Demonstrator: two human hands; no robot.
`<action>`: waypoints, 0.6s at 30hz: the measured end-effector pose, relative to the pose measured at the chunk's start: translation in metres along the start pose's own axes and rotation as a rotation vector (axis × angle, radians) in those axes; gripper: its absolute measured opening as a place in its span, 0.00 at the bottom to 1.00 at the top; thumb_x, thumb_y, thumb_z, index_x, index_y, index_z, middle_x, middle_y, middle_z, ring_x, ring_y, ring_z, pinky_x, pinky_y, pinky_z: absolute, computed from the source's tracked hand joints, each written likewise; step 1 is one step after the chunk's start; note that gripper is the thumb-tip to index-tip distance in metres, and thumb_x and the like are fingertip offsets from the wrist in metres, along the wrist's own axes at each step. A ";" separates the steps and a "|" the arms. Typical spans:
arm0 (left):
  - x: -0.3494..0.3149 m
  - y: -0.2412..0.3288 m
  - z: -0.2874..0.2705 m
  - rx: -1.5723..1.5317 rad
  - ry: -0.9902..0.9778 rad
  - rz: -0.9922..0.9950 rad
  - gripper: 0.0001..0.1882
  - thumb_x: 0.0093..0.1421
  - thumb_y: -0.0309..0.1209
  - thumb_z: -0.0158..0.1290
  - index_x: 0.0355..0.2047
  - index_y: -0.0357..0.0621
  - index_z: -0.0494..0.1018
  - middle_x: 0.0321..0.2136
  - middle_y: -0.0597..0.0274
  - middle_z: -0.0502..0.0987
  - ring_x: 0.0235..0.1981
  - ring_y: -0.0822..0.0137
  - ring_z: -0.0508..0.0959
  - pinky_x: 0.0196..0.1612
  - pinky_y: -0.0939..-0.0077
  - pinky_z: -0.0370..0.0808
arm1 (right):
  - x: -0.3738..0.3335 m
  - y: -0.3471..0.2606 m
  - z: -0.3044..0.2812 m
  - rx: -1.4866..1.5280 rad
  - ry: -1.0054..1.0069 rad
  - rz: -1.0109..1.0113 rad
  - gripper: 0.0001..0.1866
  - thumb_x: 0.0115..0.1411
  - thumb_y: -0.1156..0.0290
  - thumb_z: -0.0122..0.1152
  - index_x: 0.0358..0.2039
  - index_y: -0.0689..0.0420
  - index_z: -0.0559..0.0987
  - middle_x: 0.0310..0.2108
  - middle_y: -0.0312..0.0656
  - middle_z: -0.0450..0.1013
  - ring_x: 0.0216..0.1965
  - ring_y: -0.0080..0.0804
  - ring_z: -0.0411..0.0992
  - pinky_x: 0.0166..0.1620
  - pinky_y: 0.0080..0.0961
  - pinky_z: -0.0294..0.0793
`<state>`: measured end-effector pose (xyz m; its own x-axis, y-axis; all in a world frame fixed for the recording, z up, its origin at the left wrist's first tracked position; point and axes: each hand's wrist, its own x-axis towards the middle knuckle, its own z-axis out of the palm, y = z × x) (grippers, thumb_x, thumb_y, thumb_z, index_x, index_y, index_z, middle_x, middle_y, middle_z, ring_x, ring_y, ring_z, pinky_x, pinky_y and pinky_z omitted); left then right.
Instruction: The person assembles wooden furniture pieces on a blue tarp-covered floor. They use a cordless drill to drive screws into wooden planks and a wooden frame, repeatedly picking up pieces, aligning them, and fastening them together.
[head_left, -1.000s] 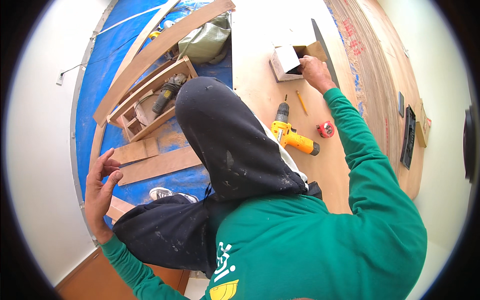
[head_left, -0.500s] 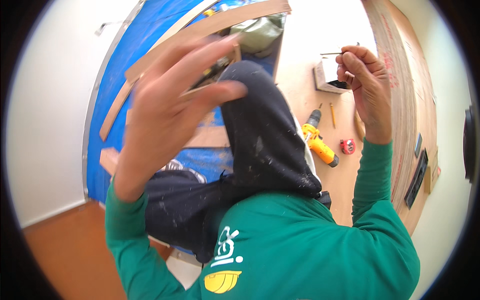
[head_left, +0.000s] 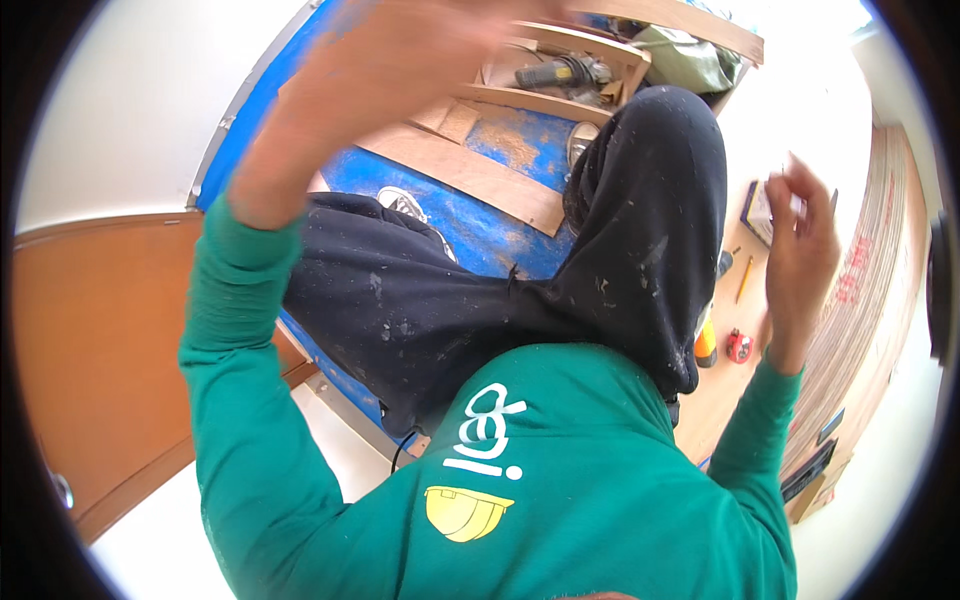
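My left hand (head_left: 385,80) is raised at the upper left, in front of the floor sheet and boards. Motion smears it and its fingers run past the top of the view, so whether it holds anything is unclear. My right hand (head_left: 803,250) is up over the plywood surface on the right, thumb and fingers pinched together. Bright glare at the fingertips hides what, if anything, is between them. Close by this hand are a small open box (head_left: 757,212), a yellow pencil (head_left: 745,279) and a red tape measure (head_left: 739,346). My knee partly covers a yellow cordless drill (head_left: 706,345).
A grey power tool (head_left: 562,72) lies in a wooden frame (head_left: 590,42) at the far side. A loose board (head_left: 470,175) rests on the dusty blue sheet (head_left: 520,130). Stacked plywood (head_left: 860,270) lines the right. An orange-brown door panel (head_left: 105,350) stands at the left.
The view has shifted, showing more of the floor. My left hand has moved up and away. The thin metal piece seen in my right hand before can no longer be made out.
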<state>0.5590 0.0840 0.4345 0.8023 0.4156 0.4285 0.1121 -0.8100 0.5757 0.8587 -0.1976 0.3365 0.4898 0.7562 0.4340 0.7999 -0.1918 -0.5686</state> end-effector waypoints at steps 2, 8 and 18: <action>-0.036 -0.055 -0.058 -0.027 0.088 -0.308 0.14 0.78 0.39 0.54 0.52 0.44 0.83 0.49 0.59 0.87 0.51 0.65 0.85 0.53 0.72 0.82 | -0.036 0.047 0.006 -0.171 -0.234 0.139 0.21 0.69 0.72 0.71 0.60 0.60 0.80 0.47 0.49 0.82 0.49 0.41 0.83 0.54 0.40 0.81; -0.188 -0.232 -0.105 -0.001 0.271 -0.787 0.12 0.71 0.36 0.65 0.48 0.42 0.85 0.40 0.68 0.86 0.41 0.75 0.82 0.44 0.76 0.80 | -0.179 0.123 0.018 -0.247 -0.661 0.282 0.32 0.66 0.75 0.66 0.69 0.62 0.67 0.60 0.55 0.71 0.56 0.53 0.75 0.62 0.42 0.76; -0.333 -0.362 0.142 -0.482 0.256 -1.048 0.09 0.70 0.29 0.64 0.48 0.39 0.85 0.37 0.66 0.86 0.41 0.73 0.83 0.45 0.77 0.79 | -0.194 0.173 0.015 -0.376 -0.464 0.531 0.30 0.69 0.70 0.66 0.69 0.62 0.69 0.59 0.50 0.74 0.57 0.45 0.77 0.64 0.38 0.77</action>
<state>0.3346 0.1803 -0.0152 0.3030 0.8999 -0.3138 0.3687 0.1929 0.9093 0.8967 -0.3677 0.1436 0.7100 0.6720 -0.2104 0.6042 -0.7349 -0.3080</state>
